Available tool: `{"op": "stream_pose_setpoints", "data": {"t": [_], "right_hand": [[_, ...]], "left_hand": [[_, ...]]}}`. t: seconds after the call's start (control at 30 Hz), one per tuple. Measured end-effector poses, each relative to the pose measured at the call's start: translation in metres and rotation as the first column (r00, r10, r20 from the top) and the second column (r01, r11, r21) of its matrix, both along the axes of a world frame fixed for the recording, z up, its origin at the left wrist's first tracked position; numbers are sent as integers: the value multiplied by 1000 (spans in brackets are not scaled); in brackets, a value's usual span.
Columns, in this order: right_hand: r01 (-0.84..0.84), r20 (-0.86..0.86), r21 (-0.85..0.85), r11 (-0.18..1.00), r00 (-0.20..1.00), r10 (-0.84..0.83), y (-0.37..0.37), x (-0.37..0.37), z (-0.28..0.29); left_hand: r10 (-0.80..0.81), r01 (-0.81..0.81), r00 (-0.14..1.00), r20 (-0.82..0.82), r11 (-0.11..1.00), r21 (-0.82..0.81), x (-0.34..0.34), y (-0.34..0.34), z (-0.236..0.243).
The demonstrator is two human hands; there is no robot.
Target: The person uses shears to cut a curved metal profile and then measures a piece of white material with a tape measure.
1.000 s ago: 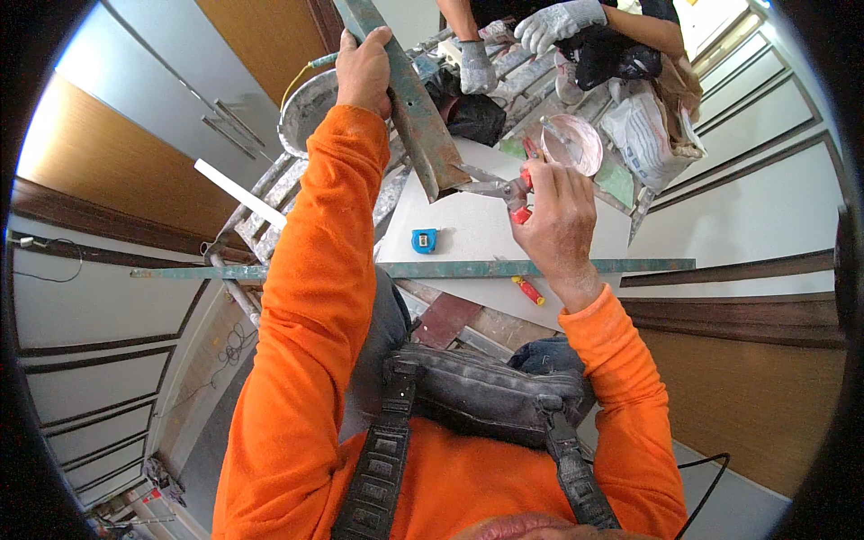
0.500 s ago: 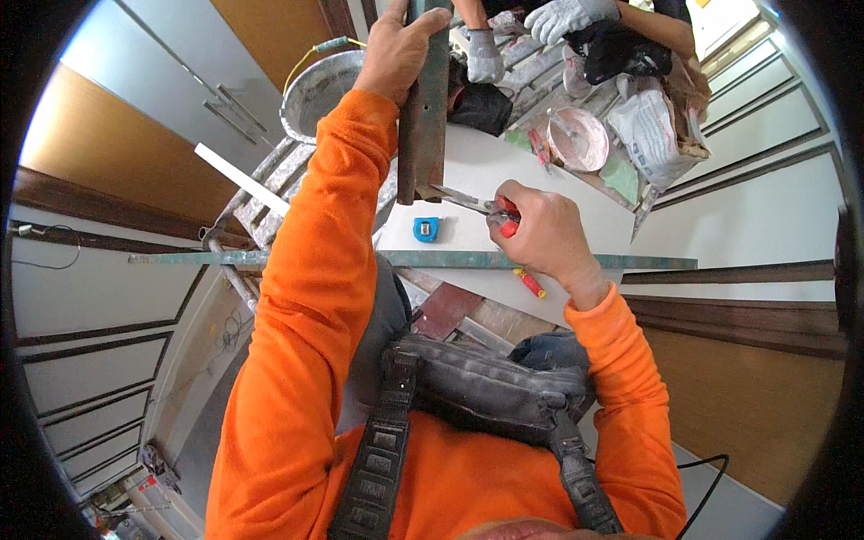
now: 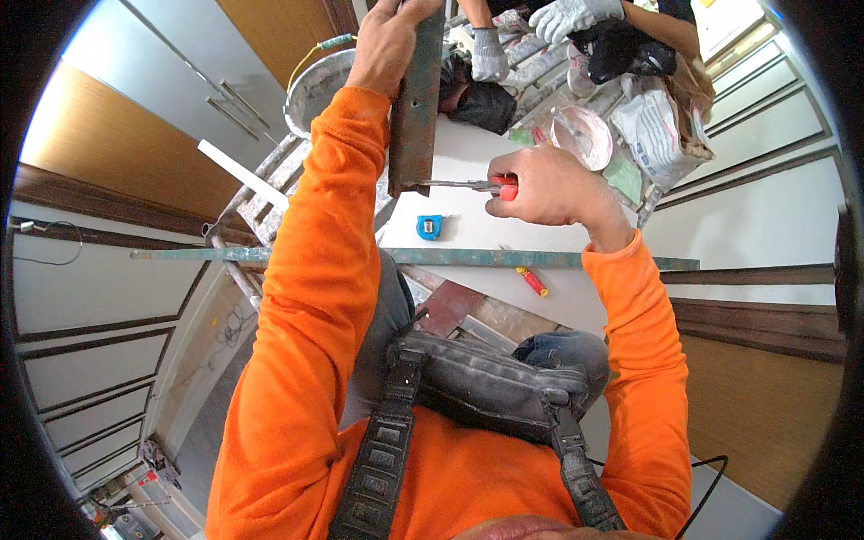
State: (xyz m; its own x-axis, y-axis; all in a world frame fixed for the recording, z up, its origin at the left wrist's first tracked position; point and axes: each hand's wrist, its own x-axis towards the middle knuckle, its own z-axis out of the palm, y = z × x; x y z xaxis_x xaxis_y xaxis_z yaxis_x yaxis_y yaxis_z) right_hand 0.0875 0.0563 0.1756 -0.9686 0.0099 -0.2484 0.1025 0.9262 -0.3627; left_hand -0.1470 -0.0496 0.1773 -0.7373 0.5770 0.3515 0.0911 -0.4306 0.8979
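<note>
My left hand (image 3: 387, 49) grips a weathered green-brown metal profile (image 3: 414, 117), held upright in the picture along its top centre. My closed right hand (image 3: 535, 184) holds snips with red handles (image 3: 508, 190); their metal blades reach left to the lower end of the profile. Below them a blue tape measure (image 3: 430, 227) lies on a white board (image 3: 486, 229). A long green metal bar (image 3: 540, 257) lies crosswise below the tape, and a red-yellow hand tool (image 3: 531, 281) rests just below the bar.
A co-worker's gloved hands (image 3: 567, 18) are at the top. A grey bucket (image 3: 310, 90), pink-white bowl (image 3: 580, 137), sacks (image 3: 652, 126) and a black bag (image 3: 481, 108) stand around the board. A white strip (image 3: 238, 171) lies left. Panelled walls and cabinet doors (image 3: 166, 63) flank me.
The profile has swung from slanted to nearly upright. My right hand has rotated and moved up from half a second ago, turning the snips closer to horizontal at the profile's lower end.
</note>
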Motion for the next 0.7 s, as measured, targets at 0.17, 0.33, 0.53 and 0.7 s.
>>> {"op": "stream_pose_setpoints", "data": {"t": [0.17, 0.33, 0.53, 0.7], "right_hand": [[75, -359, -203, 976, 922, -145, -7, 12, -32], [230, -517, -435, 871, 728, -450, -9, 27, -63], [240, -611, -343, 908, 677, -409, -6, 27, -64], [229, -785, -257, 939, 517, -341, -12, 21, -69]], "left_hand": [[52, -29, 977, 206, 993, -116, -28, -17, -10], [30, -17, 874, 485, 999, -31, -35, -23, -21], [-162, 136, 828, 537, 987, 88, -61, -21, -42], [-162, 130, 709, 686, 987, 98, -60, -10, -49]]}}
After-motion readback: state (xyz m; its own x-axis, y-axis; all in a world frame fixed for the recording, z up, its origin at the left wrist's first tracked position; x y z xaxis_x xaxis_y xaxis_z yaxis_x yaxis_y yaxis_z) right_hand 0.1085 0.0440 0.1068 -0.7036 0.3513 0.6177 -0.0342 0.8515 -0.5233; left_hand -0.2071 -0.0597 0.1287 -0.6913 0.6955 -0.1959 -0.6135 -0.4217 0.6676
